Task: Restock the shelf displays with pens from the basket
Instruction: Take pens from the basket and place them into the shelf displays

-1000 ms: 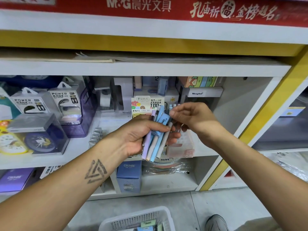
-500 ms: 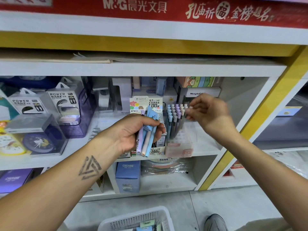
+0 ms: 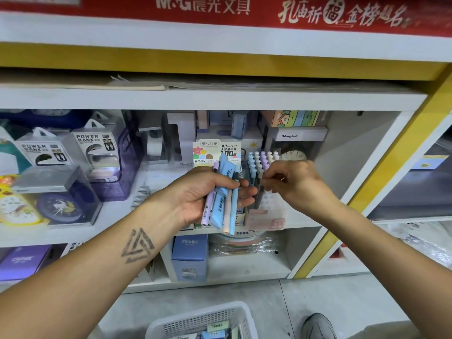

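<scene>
My left hand (image 3: 195, 192) grips a bundle of pastel pens (image 3: 221, 204), purple, blue and peach, held upright in front of the middle shelf. Just right of it stands a clear pen display box (image 3: 267, 216) with several rows of upright pens (image 3: 259, 161) with blue, purple and cream caps. My right hand (image 3: 297, 185) is at the display's right side, and its fingertips pinch a grey pen (image 3: 258, 192) standing at the front of the box. The white basket (image 3: 241, 314) sits on the floor below, holding more packaged stationery.
A card pack of 0.7 mm leads (image 3: 215, 149) stands behind the bundle. Power bank boxes (image 3: 94, 148) and boxed clocks (image 3: 56, 196) fill the shelf's left. A blue box (image 3: 189, 255) sits on the lower shelf. A yellow post (image 3: 381, 177) frames the right. My shoe (image 3: 318, 325) is beside the basket.
My right hand left the bundle with one pen, carried it right to the display, and has now lowered it among the standing pens. My left hand stayed in place with the bundle.
</scene>
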